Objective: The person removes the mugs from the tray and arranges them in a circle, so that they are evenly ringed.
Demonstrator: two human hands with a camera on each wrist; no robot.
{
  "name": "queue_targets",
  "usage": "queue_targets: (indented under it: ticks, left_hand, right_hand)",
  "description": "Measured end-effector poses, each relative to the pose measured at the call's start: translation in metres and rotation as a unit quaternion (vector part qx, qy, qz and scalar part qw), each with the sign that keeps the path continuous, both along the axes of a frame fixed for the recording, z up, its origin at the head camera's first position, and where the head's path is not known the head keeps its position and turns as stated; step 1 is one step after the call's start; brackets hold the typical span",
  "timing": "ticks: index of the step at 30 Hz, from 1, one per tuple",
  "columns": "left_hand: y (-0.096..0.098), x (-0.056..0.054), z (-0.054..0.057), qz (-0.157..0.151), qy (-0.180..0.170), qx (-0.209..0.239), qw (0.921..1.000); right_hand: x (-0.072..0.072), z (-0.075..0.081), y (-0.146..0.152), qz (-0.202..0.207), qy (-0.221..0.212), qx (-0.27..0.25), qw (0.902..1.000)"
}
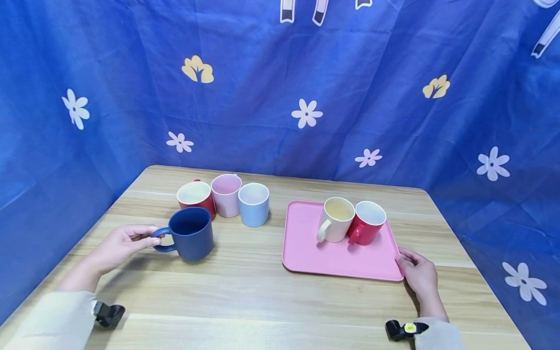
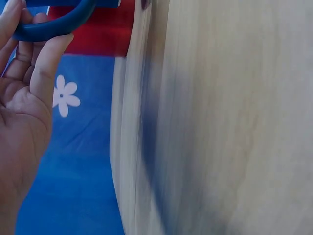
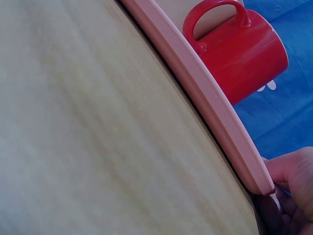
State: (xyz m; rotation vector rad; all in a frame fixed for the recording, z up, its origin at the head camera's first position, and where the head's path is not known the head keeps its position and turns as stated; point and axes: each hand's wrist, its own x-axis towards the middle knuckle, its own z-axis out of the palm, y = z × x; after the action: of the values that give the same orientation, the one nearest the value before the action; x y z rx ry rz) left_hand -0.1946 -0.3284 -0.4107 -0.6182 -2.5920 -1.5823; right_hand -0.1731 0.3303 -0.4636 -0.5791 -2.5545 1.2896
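My left hand (image 1: pixel 127 245) pinches the handle of a dark blue mug (image 1: pixel 192 240) between thumb and fingers. That mug is upright, and in the left wrist view its handle (image 2: pixel 58 27) shows against the palm side of the hand. At the right, my right hand (image 1: pixel 419 274) grips the near right corner of a pink tray (image 1: pixel 302 253), thumb on the rim; some of its fingers are hidden. On the tray stand a cream mug (image 1: pixel 334 226) and a red mug (image 1: pixel 367 228), side by side, handles toward me.
Behind the dark blue mug, a red mug with a cream inside (image 1: pixel 195 194), a pink mug (image 1: pixel 226 199) and a light blue mug (image 1: pixel 253 209) stand in a row on the wooden table (image 1: pixel 245 301). A blue patterned cloth (image 1: pixel 262 97) hangs behind and beside the table.
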Motion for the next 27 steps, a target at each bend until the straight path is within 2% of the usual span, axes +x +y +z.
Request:
queue_targets:
  ticks: [11,27]
  left_hand:
    - [-0.018,0.001,0.000,0.035,-0.016,-0.014,0.9992]
    - [-0.032,-0.003,-0.009,0.040,-0.003,-0.008,0.9992]
  right_hand:
    - [0.000,0.001,0.000,0.000,-0.004,0.001,1.0000]
    - [0.001,0.000,0.000,0.002,0.001,-0.004,1.0000]
